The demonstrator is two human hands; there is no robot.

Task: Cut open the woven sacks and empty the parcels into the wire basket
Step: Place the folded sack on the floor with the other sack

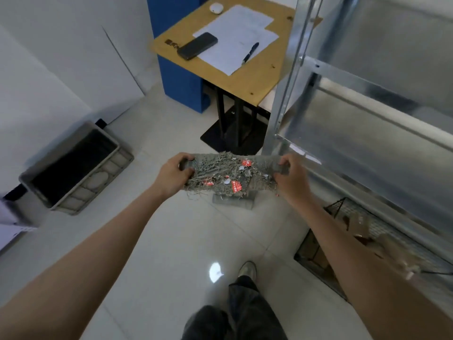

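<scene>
A: So, what is closest to the person?

B: One shoe (247, 269) on the pale floor (171, 241), below the fingers. The basket (309, 249) stands on the floor to the right of the right fingers and nearer than them. It sits under the metal shelf (367, 99). Something brown lies inside it, but it is too blurred to name.

A: And the hands?

B: Both arms are stretched forward. The left hand (175, 174) grips the left end of the sack (228, 175), with the fingers curled over its far edge and the thumb on the near side. The right hand (291, 179) grips the right end in the same way. The sack is grey and frayed, with small red labels on it. It hangs flat in the air between the two sets of fingers, above the floor and apart from the basket.

A: What lies further away?

B: Just beyond the fingers and lower, a grey piece (232, 202) lies on the floor. Far to the left of the left fingers stands a grey crate (73, 168). Beyond the fingers is a table (245, 79) with a phone (197, 46), papers (241, 30) and a pen (250, 53) on it.
</scene>
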